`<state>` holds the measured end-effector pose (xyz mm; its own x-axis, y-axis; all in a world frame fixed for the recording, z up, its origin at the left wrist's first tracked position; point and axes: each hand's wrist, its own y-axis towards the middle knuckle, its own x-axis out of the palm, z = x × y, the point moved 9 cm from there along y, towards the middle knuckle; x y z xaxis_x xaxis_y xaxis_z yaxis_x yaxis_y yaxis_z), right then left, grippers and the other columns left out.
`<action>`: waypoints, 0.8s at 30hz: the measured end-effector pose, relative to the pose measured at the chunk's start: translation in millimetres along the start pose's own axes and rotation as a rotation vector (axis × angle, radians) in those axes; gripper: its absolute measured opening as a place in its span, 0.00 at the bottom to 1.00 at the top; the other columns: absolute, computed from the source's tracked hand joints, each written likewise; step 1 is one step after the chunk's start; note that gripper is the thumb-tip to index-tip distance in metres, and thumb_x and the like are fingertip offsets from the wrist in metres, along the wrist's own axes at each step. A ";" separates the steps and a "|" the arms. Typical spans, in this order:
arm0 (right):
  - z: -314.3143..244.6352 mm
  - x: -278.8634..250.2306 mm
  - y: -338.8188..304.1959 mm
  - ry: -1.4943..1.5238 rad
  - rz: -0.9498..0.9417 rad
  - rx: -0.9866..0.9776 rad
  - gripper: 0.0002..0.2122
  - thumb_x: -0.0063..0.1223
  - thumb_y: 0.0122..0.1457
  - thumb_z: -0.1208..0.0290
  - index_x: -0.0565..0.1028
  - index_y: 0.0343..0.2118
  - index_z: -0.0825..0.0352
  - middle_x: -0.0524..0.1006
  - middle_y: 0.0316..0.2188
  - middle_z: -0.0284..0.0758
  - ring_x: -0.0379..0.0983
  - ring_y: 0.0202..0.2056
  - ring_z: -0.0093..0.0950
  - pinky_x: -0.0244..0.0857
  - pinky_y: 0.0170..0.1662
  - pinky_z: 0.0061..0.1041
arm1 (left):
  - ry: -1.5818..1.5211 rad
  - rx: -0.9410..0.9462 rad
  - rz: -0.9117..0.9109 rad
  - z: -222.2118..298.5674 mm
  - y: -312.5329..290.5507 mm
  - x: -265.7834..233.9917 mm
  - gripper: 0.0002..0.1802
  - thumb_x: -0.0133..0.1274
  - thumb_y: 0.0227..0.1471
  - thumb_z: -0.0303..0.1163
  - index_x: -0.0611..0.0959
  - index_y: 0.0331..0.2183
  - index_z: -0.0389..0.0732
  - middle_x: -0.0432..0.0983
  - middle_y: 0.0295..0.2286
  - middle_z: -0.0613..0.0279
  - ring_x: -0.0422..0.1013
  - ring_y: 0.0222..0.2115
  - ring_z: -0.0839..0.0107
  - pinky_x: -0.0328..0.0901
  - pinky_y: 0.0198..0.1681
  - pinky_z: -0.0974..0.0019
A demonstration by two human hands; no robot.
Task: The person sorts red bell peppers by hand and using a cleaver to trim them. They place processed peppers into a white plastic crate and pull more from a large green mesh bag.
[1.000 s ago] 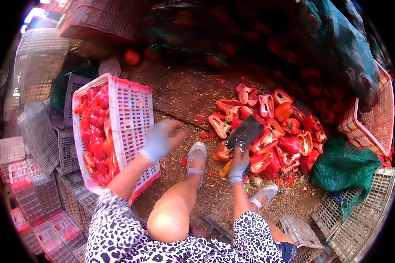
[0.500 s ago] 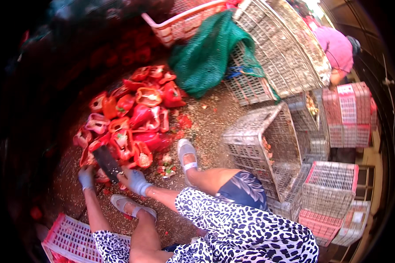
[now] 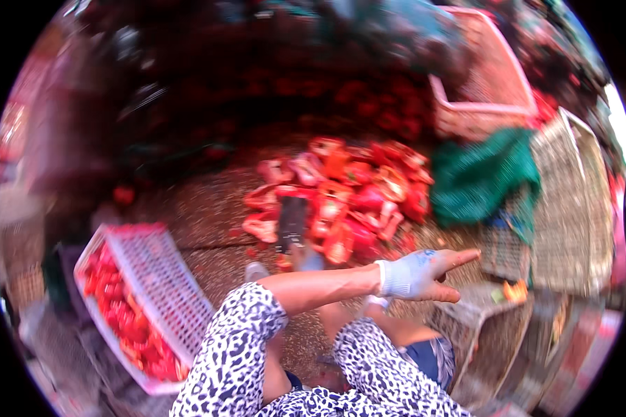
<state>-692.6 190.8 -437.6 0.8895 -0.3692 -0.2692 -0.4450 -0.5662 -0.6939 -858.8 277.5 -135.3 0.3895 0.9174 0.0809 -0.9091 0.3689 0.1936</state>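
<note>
My left hand (image 3: pixel 421 275), in a pale glove with bare fingertips, reaches across to the right, open with index finger and thumb apart. Beyond it, orange and green pepper scraps (image 3: pixel 513 292) show at the rim of a grey crate (image 3: pixel 476 306); I cannot tell whether they touch it. My right hand (image 3: pixel 309 258), partly hidden behind the left forearm, is closed on a broad dark knife (image 3: pixel 293 221). The blade points away from me, over the near left part of a heap of cut red peppers (image 3: pixel 358 198) on the ground.
At the left a tilted white crate (image 3: pixel 161 267) holds red pepper pieces. A green net (image 3: pixel 483 177) lies right of the heap, near a pink crate (image 3: pixel 487 115) and a tall pale crate (image 3: pixel 570 208). Pale seeds litter the brown floor (image 3: pixel 209 260).
The view has swung left. My left hand has gone from the pepper heap across to the right and is open. My right hand still holds the knife by the heap.
</note>
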 end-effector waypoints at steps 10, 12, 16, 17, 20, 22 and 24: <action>8.6 -31.8 -0.1 0.149 0.276 -0.176 0.15 0.52 0.59 0.63 0.74 0.43 0.69 0.78 0.28 0.40 0.74 0.29 0.33 0.66 0.34 0.33 | 1.073 -0.904 0.788 -105.8 -296.0 -299.4 0.20 0.50 0.52 0.45 0.82 0.42 0.44 0.78 0.40 0.48 0.74 0.41 0.51 0.69 0.45 0.52; -4.0 -28.6 -7.8 0.177 0.182 -0.121 0.16 0.52 0.59 0.63 0.73 0.44 0.68 0.79 0.32 0.45 0.76 0.35 0.40 0.67 0.40 0.37 | 1.030 -1.154 0.999 -129.9 -386.5 -336.7 0.18 0.50 0.52 0.44 0.82 0.40 0.45 0.77 0.40 0.47 0.74 0.42 0.50 0.69 0.45 0.51; -4.0 -32.1 -5.9 0.227 0.169 -0.120 0.15 0.52 0.59 0.66 0.73 0.44 0.71 0.78 0.32 0.45 0.75 0.34 0.37 0.67 0.38 0.35 | 1.042 -1.261 1.139 -160.4 -474.3 -382.1 0.24 0.49 0.53 0.44 0.75 0.50 0.46 0.73 0.47 0.49 0.73 0.45 0.50 0.68 0.46 0.50; -1.1 -26.4 -5.4 0.256 0.167 -0.130 0.15 0.51 0.59 0.66 0.73 0.44 0.71 0.78 0.32 0.46 0.75 0.34 0.37 0.66 0.38 0.34 | 1.069 -1.275 1.168 -162.8 -491.6 -391.6 0.26 0.49 0.53 0.44 0.73 0.53 0.47 0.73 0.48 0.49 0.72 0.46 0.51 0.68 0.47 0.51; 20.7 -37.7 3.7 0.245 0.183 -0.114 0.14 0.51 0.58 0.68 0.73 0.43 0.72 0.77 0.31 0.45 0.74 0.33 0.36 0.66 0.37 0.34 | 1.096 -1.298 1.187 -154.5 -447.4 -408.3 0.29 0.49 0.54 0.43 0.69 0.57 0.48 0.72 0.49 0.47 0.72 0.47 0.51 0.67 0.49 0.53; 10.6 -33.8 1.9 0.245 0.168 -0.141 0.13 0.51 0.59 0.69 0.73 0.42 0.72 0.77 0.29 0.43 0.73 0.29 0.33 0.66 0.34 0.33 | 1.110 -1.375 1.214 -142.8 -448.9 -430.8 0.32 0.49 0.53 0.42 0.66 0.59 0.51 0.70 0.51 0.48 0.72 0.48 0.51 0.67 0.50 0.53; -4.2 -32.5 -4.2 0.237 0.140 -0.094 0.12 0.51 0.59 0.69 0.73 0.42 0.72 0.76 0.27 0.40 0.72 0.27 0.30 0.65 0.30 0.31 | 1.180 -1.339 1.193 -131.1 -439.2 -455.3 0.32 0.49 0.53 0.43 0.67 0.59 0.51 0.70 0.52 0.49 0.72 0.48 0.52 0.67 0.50 0.53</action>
<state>-720.0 202.1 -423.2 0.7745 -0.6045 -0.1864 -0.5791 -0.5590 -0.5934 -656.2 -282.7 -385.3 -0.0674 0.1769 -0.9819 -0.3244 -0.9346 -0.1461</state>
